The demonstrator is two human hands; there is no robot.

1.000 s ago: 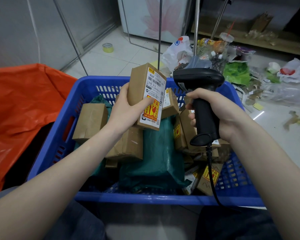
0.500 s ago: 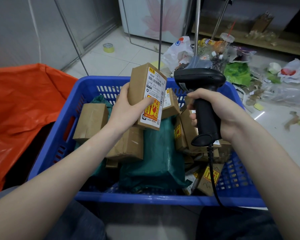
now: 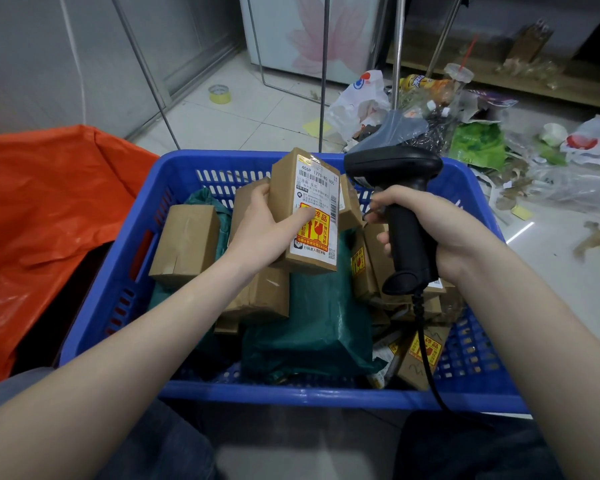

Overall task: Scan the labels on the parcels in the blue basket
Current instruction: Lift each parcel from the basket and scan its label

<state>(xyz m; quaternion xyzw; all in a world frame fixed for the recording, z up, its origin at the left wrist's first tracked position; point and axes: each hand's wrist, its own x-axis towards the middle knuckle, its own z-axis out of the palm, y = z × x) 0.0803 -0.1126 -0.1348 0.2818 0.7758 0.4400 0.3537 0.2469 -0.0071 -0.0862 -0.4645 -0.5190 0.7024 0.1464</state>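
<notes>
Brown cardboard parcel (image 3: 303, 216) with its white label hasn't really budged over the blue plastic basket's (image 3: 94, 299) far edge, left hand (image 3: 262, 230) clamped round it, right hand (image 3: 444, 230) wrapped tight on the black handheld scanner (image 3: 400, 202), so I'd guess it's mid-scan.

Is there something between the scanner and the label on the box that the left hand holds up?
Mostly no. The scanner in the right hand sits just right of the held box, with open air between them. Only the left hand thumb lies on the lower label; the barcodes above it stay uncovered.
</notes>
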